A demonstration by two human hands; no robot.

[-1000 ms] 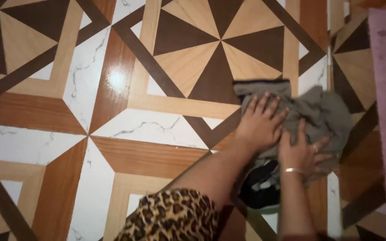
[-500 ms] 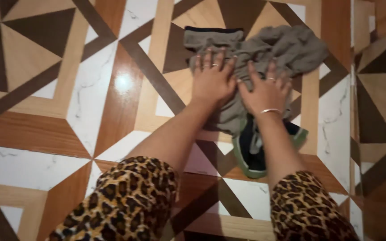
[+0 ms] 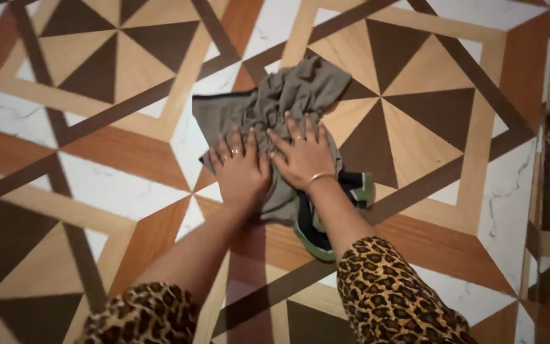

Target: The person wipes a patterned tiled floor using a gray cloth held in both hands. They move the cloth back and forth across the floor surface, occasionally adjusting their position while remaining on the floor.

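Warm dim indoor light, soft blur throughout, faint sheen on glossy floor (image 3: pixel 128 191), weak shadows

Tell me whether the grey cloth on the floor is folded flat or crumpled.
Crumpled. The grey cloth lies bunched in wrinkles, both the left hand and right hand pressing on it.

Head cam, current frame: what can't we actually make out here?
- Grey cloth: the middle is hidden under the left hand and right hand.
- Dark green-edged fabric: mostly hidden by the right forearm and the cloth; its kind is unclear.
- Both leopard-print sleeves: cut off by the bottom edge.
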